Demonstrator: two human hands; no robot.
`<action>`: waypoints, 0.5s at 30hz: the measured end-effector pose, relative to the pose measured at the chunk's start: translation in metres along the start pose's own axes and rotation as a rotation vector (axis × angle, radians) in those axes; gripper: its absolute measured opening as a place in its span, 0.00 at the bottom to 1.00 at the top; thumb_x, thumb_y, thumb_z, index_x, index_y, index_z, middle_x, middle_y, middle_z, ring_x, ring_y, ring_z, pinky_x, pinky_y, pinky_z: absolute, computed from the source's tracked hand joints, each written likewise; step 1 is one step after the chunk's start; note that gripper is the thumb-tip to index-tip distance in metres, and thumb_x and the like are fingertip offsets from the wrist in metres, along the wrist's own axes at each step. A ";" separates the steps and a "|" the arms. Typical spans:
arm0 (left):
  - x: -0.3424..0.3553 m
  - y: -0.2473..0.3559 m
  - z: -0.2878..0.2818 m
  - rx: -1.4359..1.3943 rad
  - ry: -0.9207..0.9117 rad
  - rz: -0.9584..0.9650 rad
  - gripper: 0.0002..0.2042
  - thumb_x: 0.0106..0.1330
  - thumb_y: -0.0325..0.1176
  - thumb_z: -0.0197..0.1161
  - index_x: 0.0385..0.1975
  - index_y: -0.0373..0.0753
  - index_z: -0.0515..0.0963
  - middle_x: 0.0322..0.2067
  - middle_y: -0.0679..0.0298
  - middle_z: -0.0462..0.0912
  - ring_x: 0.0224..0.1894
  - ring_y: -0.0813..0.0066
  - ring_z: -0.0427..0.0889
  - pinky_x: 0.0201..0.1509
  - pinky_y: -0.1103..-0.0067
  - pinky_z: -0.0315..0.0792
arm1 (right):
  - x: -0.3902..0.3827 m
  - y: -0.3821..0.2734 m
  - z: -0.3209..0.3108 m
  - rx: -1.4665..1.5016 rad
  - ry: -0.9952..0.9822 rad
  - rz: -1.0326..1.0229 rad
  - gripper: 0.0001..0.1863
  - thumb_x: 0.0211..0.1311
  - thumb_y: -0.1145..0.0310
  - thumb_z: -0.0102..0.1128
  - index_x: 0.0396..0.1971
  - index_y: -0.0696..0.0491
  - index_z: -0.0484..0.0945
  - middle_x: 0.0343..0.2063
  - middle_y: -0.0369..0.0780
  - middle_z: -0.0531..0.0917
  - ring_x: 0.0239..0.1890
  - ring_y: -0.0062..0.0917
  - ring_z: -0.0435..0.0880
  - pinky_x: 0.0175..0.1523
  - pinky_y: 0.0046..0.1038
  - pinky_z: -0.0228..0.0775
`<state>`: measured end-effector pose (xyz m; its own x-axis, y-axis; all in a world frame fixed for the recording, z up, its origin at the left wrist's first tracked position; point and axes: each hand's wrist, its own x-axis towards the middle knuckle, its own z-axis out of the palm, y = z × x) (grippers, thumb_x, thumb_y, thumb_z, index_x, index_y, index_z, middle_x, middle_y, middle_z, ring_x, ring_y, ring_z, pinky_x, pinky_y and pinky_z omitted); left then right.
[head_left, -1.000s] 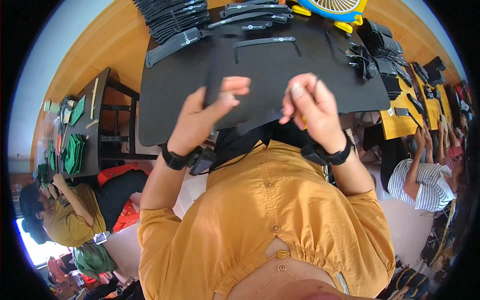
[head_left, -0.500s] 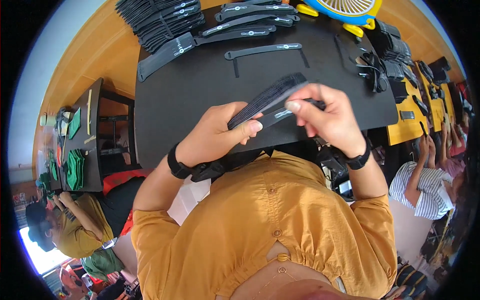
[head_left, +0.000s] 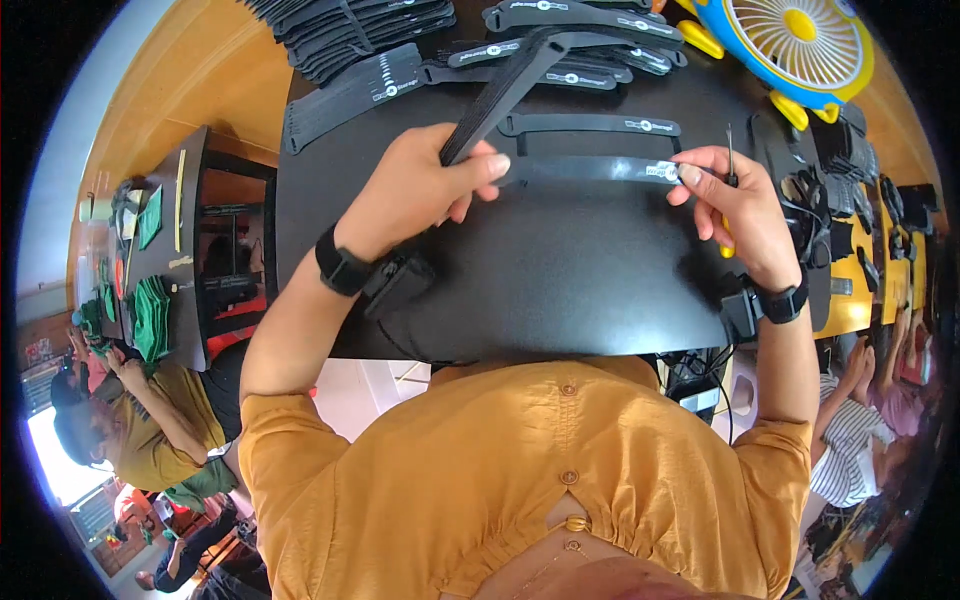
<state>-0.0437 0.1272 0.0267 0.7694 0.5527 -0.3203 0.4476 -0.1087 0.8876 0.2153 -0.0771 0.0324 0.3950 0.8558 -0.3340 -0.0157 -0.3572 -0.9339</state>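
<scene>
My left hand (head_left: 425,185) is closed around a black strap. One length of the strap (head_left: 500,95) rises from the fist toward the far stack, showing ribbed dark layers and a slotted tip. A flat, smooth length (head_left: 590,170) stretches across to my right hand (head_left: 735,205), where thumb and fingers pinch its end beside a pale printed label. Also in my right hand is a slim tool (head_left: 727,248) with a metal shaft and a yellow-ended handle, partly covered by the fingers. Just beyond, another labelled black strap (head_left: 590,124) lies flat on the table.
Black straps (head_left: 360,30) are piled at the far left, with more straps (head_left: 560,15) beside them. A blue and yellow fan (head_left: 790,45) stands far right, near dark straps (head_left: 805,205). People work at side tables, one with green cloth pieces (head_left: 152,318).
My hands have moved apart, drawing the strap out straight between them. The slim tool now shows in my right hand. My view has shifted, and the tabletop's near edge shows more.
</scene>
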 end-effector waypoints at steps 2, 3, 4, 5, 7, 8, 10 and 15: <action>0.018 -0.002 -0.004 0.050 -0.001 0.073 0.12 0.67 0.40 0.63 0.39 0.36 0.79 0.26 0.65 0.84 0.18 0.87 0.74 0.18 0.87 0.64 | 0.019 0.003 -0.011 -0.190 0.023 0.023 0.10 0.67 0.64 0.62 0.38 0.54 0.79 0.23 0.33 0.83 0.16 0.09 0.74 0.16 0.10 0.56; 0.026 -0.002 -0.004 0.072 0.022 0.075 0.13 0.66 0.41 0.65 0.37 0.37 0.80 0.25 0.66 0.83 0.18 0.87 0.74 0.19 0.87 0.65 | 0.027 0.002 -0.014 -0.283 0.051 0.023 0.10 0.65 0.62 0.64 0.34 0.53 0.78 0.22 0.31 0.82 0.16 0.09 0.74 0.16 0.11 0.56; 0.031 -0.003 -0.005 0.069 0.022 0.069 0.13 0.66 0.41 0.65 0.37 0.37 0.80 0.25 0.66 0.83 0.18 0.87 0.74 0.19 0.87 0.65 | 0.034 0.003 -0.019 -0.284 0.047 0.029 0.10 0.65 0.62 0.64 0.34 0.53 0.78 0.22 0.31 0.82 0.16 0.09 0.74 0.16 0.11 0.56; 0.035 -0.004 -0.006 0.114 0.032 0.075 0.13 0.65 0.42 0.66 0.36 0.36 0.80 0.24 0.67 0.82 0.18 0.86 0.74 0.20 0.87 0.65 | 0.040 0.004 -0.025 -0.296 0.042 0.041 0.10 0.65 0.62 0.64 0.35 0.53 0.78 0.22 0.31 0.82 0.16 0.09 0.74 0.16 0.11 0.57; 0.043 -0.008 -0.008 0.157 0.044 0.081 0.14 0.64 0.42 0.67 0.35 0.36 0.81 0.23 0.68 0.81 0.19 0.86 0.74 0.20 0.86 0.66 | 0.049 0.004 -0.029 -0.268 0.020 0.029 0.09 0.64 0.63 0.64 0.34 0.53 0.78 0.22 0.31 0.81 0.17 0.09 0.74 0.17 0.13 0.57; 0.045 -0.013 -0.009 0.260 0.056 0.128 0.14 0.64 0.43 0.67 0.35 0.36 0.81 0.22 0.68 0.80 0.19 0.86 0.74 0.21 0.85 0.66 | 0.050 0.005 -0.029 -0.270 0.017 0.032 0.09 0.64 0.63 0.64 0.34 0.53 0.78 0.22 0.31 0.81 0.17 0.09 0.74 0.17 0.13 0.57; 0.051 -0.018 -0.008 0.370 0.064 0.172 0.14 0.64 0.43 0.67 0.34 0.36 0.81 0.21 0.68 0.79 0.19 0.85 0.74 0.21 0.85 0.67 | 0.052 0.013 -0.032 -0.291 0.050 0.053 0.09 0.64 0.63 0.64 0.34 0.53 0.78 0.22 0.31 0.81 0.17 0.09 0.74 0.18 0.13 0.58; 0.055 -0.015 -0.006 0.236 0.049 -0.012 0.15 0.64 0.43 0.67 0.33 0.34 0.80 0.20 0.69 0.78 0.18 0.85 0.73 0.21 0.84 0.67 | 0.058 0.013 -0.031 -0.301 0.073 0.132 0.09 0.64 0.63 0.64 0.33 0.53 0.78 0.20 0.30 0.79 0.15 0.09 0.73 0.16 0.12 0.56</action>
<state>-0.0104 0.1645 -0.0022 0.7429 0.5939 -0.3088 0.5553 -0.2892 0.7798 0.2663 -0.0439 0.0050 0.4725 0.7695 -0.4297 0.1964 -0.5672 -0.7998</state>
